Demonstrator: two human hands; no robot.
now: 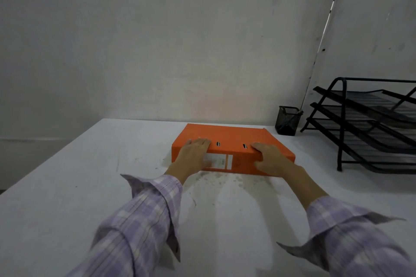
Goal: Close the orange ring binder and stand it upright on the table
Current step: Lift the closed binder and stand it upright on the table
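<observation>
White table [67, 186], grey wall | orange ring binder [231, 139] lies closed, flat | left hand [193, 153], right hand [270, 159] clasp spine edge, fingers draped over cover | likely stiff, light board; grip spine ends to tip upright

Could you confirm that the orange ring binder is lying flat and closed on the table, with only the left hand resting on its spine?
Not quite. The head view shows both hands on the orange ring binder: the left hand and the right hand each grip the spine edge nearest the person. The rest holds: the binder lies flat and closed on the table.
</observation>
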